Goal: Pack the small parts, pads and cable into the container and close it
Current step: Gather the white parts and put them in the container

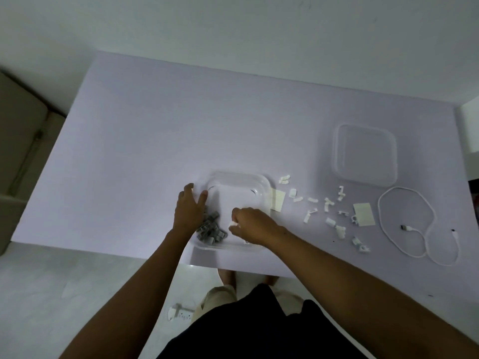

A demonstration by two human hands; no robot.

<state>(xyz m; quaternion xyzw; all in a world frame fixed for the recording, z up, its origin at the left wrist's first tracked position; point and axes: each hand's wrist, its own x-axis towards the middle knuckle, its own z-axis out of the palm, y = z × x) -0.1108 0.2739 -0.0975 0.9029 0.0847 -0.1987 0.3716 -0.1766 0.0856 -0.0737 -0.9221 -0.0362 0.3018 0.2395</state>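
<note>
A clear plastic container (239, 181) stands near the table's front edge, with several grey parts (211, 230) piled in its near-left corner. My left hand (190, 209) rests on the container's left side, fingers spread. My right hand (252, 225) hovers over the container and pinches a small white part (232, 224). Several white parts (328, 203) lie scattered to the right. One pale pad (277, 200) leans by the container's right edge, another pad (364, 215) lies further right. The white cable (425, 230) is looped at the far right. The clear lid (364, 154) lies behind the parts.
The pale table (155, 138) ends just in front of the container. A white power strip (180, 310) lies on the floor below. A white object (470, 125) stands at the table's far right edge.
</note>
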